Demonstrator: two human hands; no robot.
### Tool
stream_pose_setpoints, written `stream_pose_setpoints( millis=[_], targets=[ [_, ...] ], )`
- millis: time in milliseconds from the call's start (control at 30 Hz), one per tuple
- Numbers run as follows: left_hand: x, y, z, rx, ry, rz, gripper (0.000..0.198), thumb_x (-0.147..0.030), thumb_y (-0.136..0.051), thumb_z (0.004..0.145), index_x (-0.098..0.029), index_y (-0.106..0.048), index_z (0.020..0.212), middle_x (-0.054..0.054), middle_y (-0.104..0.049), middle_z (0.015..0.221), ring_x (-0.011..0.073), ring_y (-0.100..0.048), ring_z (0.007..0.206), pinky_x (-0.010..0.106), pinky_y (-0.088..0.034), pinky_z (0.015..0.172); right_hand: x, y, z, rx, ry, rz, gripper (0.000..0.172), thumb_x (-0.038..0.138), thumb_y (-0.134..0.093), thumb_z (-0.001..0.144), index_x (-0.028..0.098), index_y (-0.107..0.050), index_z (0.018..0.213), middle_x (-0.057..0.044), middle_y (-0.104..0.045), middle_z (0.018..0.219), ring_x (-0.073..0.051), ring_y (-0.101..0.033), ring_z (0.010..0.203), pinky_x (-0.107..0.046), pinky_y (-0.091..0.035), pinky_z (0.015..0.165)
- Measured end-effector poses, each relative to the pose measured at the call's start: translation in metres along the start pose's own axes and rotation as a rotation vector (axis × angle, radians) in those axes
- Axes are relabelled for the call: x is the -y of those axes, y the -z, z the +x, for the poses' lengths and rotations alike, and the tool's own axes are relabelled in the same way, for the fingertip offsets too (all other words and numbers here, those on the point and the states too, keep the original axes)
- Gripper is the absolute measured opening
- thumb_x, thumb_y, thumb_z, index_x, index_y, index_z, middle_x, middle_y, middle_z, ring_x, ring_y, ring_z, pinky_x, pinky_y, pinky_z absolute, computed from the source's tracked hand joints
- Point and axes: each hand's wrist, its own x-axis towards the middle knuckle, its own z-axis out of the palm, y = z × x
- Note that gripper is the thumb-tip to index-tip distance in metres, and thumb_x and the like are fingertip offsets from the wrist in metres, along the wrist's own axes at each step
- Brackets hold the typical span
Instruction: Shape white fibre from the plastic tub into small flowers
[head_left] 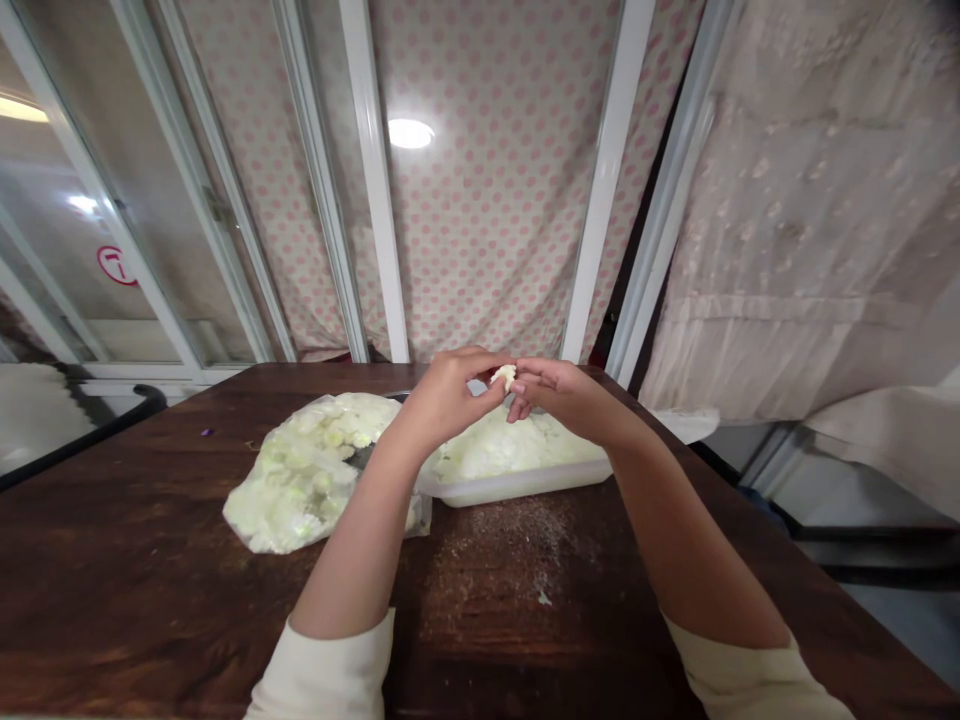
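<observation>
Cream-white, ragged, soft-looking lump (503, 377) was pinched between the fingers of the left hand (452, 397) and right hand (568, 398), above the shallow, translucent white plastic tray (525, 487), where uneven pressure could scatter crumbs onto the dark brown wooden tabletop (150, 590).

Home-like room, dark wooden table (135, 570), pink-dotted curtain (495, 220) behind white-framed glass panels (376, 180), pale gathered drape (795, 200)

The head camera looks forward and down across the nearby table (150, 590) toward the dotted curtain (495, 210).
</observation>
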Motion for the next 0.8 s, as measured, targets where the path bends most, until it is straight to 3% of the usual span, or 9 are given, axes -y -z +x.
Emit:
stream_pose_setpoints(
  millis=[167, 800],
  targets=[
    [-0.004, -0.002, 0.001, -0.018, 0.029, -0.017, 0.026, -0.019, -0.048, 0.079, -0.019, -0.064, 0.1, 0.005, -0.066, 0.091, 0.0114, -0.057, 0.078, 0.027, -0.047, 0.073, 0.001, -0.002, 0.0, -0.079, -0.002, -0.031, 0.02, 0.029, -0.045, 0.085, 0.015, -0.056, 0.094, -0.002, -0.059, 0.071, -0.012, -0.059, 0.067, -0.026, -0.047, 0.065],
    [0.005, -0.006, 0.002, -0.005, 0.106, -0.173, 0.021, -0.021, -0.052, 0.077, -0.015, -0.06, 0.096, 0.006, -0.065, 0.092, 0.0117, -0.059, 0.081, 0.027, -0.048, 0.074, -0.002, -0.005, 0.003, -0.053, -0.011, 0.172, 0.023, 0.034, -0.056, 0.08, 0.015, -0.058, 0.094, -0.003, -0.062, 0.076, -0.012, -0.061, 0.072, -0.027, -0.05, 0.07]
  ],
)
